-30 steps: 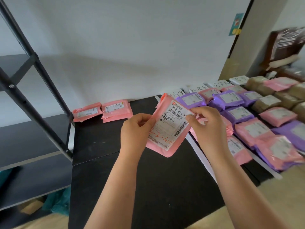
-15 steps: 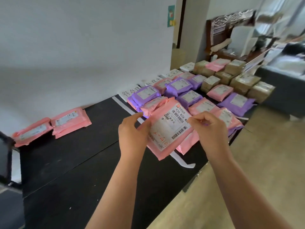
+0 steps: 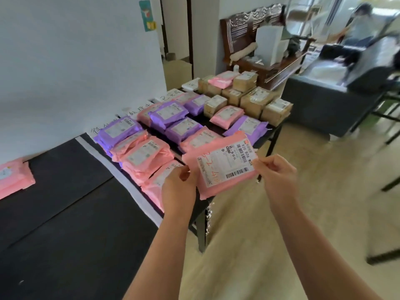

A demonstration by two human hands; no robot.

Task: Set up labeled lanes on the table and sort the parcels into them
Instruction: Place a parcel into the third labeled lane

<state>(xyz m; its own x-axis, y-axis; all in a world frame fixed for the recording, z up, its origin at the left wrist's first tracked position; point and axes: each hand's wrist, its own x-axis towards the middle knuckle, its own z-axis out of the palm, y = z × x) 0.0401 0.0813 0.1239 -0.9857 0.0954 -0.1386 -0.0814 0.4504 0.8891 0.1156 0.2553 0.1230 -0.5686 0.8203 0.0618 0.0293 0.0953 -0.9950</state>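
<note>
A pink parcel [image 3: 216,152] with a white shipping label and red handwriting is held in the air over the table's front right corner. My left hand [image 3: 178,187] pinches its left edge and my right hand [image 3: 276,177] pinches its right edge. Behind it the black table [image 3: 71,213] carries rows of pink parcels [image 3: 145,156], purple parcels [image 3: 118,129] and brown boxes [image 3: 254,101]. White paper lane labels [image 3: 171,95] with handwriting lie along the wall edge. A white strip [image 3: 121,178] runs across the table as a lane border.
Another pink parcel [image 3: 13,178] lies at the table's far left by the wall. A dark wooden bench [image 3: 259,61] with white items stands behind the table. At the right stand a dark table [image 3: 331,98] and a seated person [image 3: 361,27]. Beige floor lies to the right.
The view has swung right, from the shelf side to the parcel rows. Both hands have carried the pink parcel right, turning it flatter, to above the table's front right corner.
</note>
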